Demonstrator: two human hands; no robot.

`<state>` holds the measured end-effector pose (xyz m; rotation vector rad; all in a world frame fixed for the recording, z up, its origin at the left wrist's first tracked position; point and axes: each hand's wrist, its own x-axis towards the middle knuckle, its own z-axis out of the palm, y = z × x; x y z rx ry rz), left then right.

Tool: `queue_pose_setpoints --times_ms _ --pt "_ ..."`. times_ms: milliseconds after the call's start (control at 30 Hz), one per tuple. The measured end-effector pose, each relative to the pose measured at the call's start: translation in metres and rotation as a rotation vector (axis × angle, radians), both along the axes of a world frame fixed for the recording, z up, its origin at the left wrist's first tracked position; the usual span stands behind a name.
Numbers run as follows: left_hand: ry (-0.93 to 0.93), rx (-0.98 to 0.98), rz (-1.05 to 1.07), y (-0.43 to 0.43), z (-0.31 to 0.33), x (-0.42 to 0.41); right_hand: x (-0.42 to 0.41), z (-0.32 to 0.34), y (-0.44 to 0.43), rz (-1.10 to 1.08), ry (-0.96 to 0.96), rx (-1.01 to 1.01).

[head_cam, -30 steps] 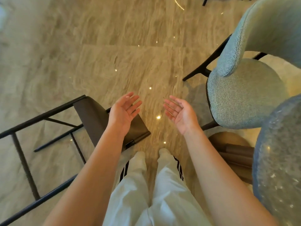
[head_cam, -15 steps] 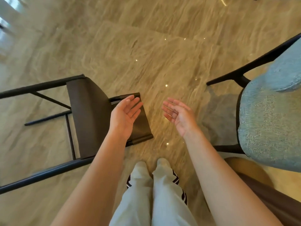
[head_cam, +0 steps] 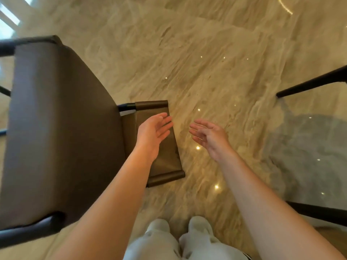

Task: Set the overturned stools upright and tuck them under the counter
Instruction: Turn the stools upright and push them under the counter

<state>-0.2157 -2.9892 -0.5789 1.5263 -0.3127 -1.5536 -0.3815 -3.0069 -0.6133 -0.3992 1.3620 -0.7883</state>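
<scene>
A: Where was the stool (head_cam: 62, 128)?

B: On its side, filling the left of the frame, its backrest (head_cam: 159, 145) at centre on the floor (head_cam: 206, 53).

A: And the hands?

B: The left hand (head_cam: 152, 134) hovered over the backrest, fingers spread, gripping nothing; the right hand (head_cam: 210, 137), right of centre, was likewise empty.

A: Risks?

B: Lifting by the backrest alone, the legs might skid on that glossy floor.

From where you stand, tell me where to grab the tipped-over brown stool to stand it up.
Probably take the low backrest, the narrow brown panel lying nearest both open hands. The stool lies on its side with the seat face up on edge and its dark legs running off to the left. Bring the left hand over the panel's top edge and the right hand from the floor side, then lift.
</scene>
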Motion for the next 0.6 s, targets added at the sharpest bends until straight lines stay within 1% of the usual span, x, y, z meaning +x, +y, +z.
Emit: queue_pose_setpoints --times_ms 167,300,500,600 --pt "-0.109 -0.032 -0.012 -0.026 -0.075 0.006 0.011 -0.082 -0.022 0.110 0.025 -0.032" --pt "-0.197 -0.066 -0.015 -0.039 -0.118 0.015 0.016 -0.129 -0.041 0.180 0.031 -0.066" --pt "-0.217 -0.034 -0.138 -0.042 -0.169 0.024 0.026 -0.176 -0.057 0.295 0.075 -0.076" --pt "-0.266 0.000 -0.209 -0.041 -0.184 0.022 0.030 -0.195 -0.059 0.281 0.077 -0.061"
